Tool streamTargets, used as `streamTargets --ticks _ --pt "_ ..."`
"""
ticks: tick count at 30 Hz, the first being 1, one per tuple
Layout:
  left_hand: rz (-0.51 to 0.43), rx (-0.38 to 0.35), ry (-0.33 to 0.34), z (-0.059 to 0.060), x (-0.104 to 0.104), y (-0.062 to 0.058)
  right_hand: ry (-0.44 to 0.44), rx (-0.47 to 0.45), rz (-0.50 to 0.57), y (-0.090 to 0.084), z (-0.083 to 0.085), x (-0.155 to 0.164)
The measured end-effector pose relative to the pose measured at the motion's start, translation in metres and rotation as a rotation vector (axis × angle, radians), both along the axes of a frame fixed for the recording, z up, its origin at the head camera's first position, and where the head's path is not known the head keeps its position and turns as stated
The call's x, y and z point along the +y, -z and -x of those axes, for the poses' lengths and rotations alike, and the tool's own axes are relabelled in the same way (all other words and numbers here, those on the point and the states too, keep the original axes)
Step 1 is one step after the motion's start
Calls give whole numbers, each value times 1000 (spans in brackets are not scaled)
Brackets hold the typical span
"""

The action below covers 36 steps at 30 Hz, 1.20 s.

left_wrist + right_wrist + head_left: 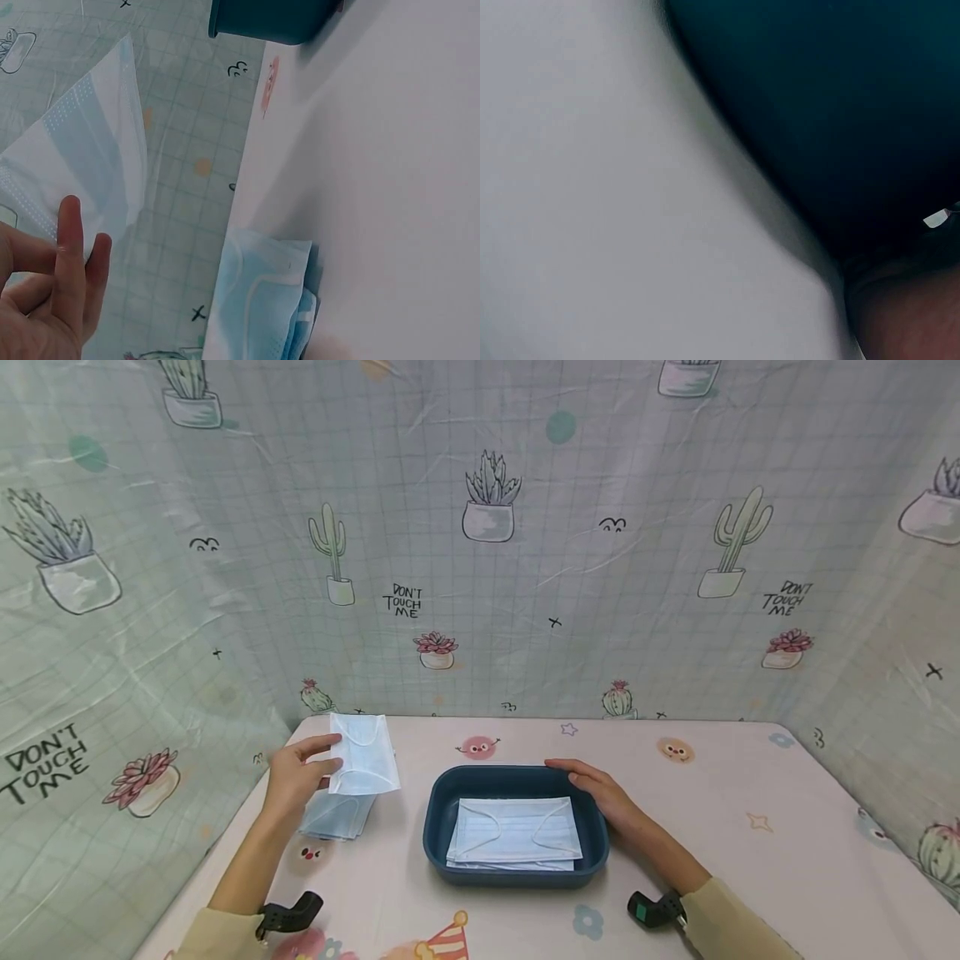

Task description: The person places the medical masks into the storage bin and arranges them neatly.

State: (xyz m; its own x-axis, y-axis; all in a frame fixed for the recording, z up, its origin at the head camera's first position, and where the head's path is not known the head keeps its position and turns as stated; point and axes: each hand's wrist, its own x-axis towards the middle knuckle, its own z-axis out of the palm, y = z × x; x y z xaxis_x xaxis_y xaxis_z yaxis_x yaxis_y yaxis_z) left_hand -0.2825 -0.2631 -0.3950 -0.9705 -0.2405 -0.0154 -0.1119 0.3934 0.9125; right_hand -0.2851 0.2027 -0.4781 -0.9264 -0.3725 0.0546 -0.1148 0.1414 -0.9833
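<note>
A light blue pleated face mask is pinched at its left edge by my left hand, held up over the table's left side. Below it lies a small pile of face masks, partly hidden by the held one; the left wrist view shows these blue masks on the tabletop. In the middle stands a dark blue plastic bin with a stack of face masks inside, ear loops facing up. My right hand rests on the bin's far right corner, its fingers stretched along the rim.
The white table carries printed cartoon figures. A curtain with cactus prints hangs behind it and on both sides. Dark wrist devices sit on both forearms.
</note>
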Motion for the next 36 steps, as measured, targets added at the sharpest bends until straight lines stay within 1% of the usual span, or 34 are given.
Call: streamTargets --ticks 4,11,18,22,29,33,36 --pt "-13 4 15 -1 6 -2 1 -1 3 0 1 1" --pt "-33 0 47 -2 14 -1 -10 -14 21 3 2 1" --pt "-69 18 79 -5 25 -4 -5 -2 7 3 1 3" --pt "-77 21 99 -7 31 -5 -9 -16 26 3 1 3" --pt "-74 29 111 -14 43 -6 -12 0 14 1 1 2" --pt "-108 50 146 -18 51 -5 -9 4 6 1 0 3" --pt "-141 53 175 -20 57 -4 -7 5 4 2 -1 3"
